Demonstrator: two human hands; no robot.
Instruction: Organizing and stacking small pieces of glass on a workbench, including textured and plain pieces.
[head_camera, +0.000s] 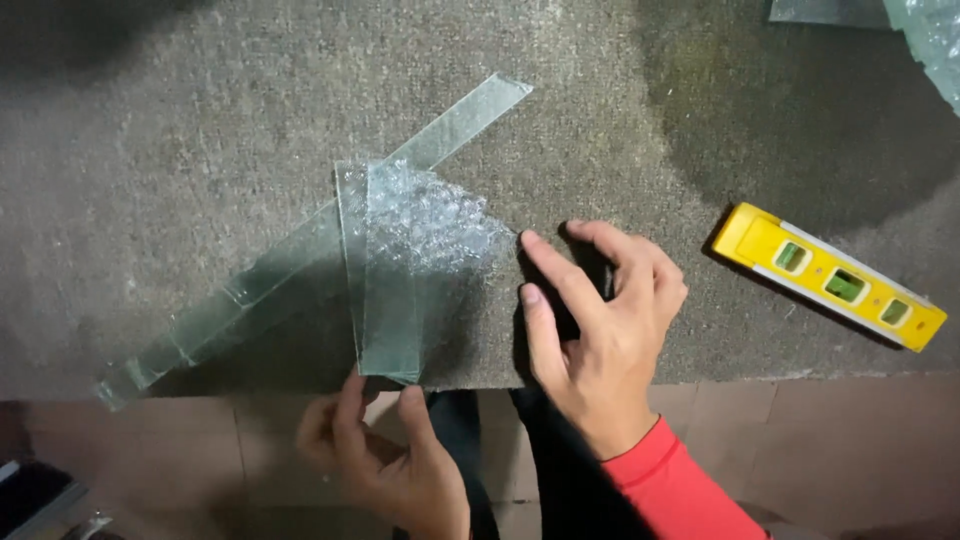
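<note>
Two bare hands work at one small glass pane (385, 290). The left hand (385, 465) pinches the pane's near edge at the bench's rim, thumb and fingers pressed together on it. The right hand (600, 320) lies beside the far corner, its fingers curled and touching only the grey carpet (200, 150) that covers the bench. The pane rests across a long glass strip (250, 285), with cloudy bubble wrap (440, 225) under or over it; which, I cannot tell. Glass like this is likely stiff, brittle, slick on its faces and sharp on its cut edges, so flat faces near a corner look the safest hold. A yellow spirit level (830, 277) lies well apart.
</note>
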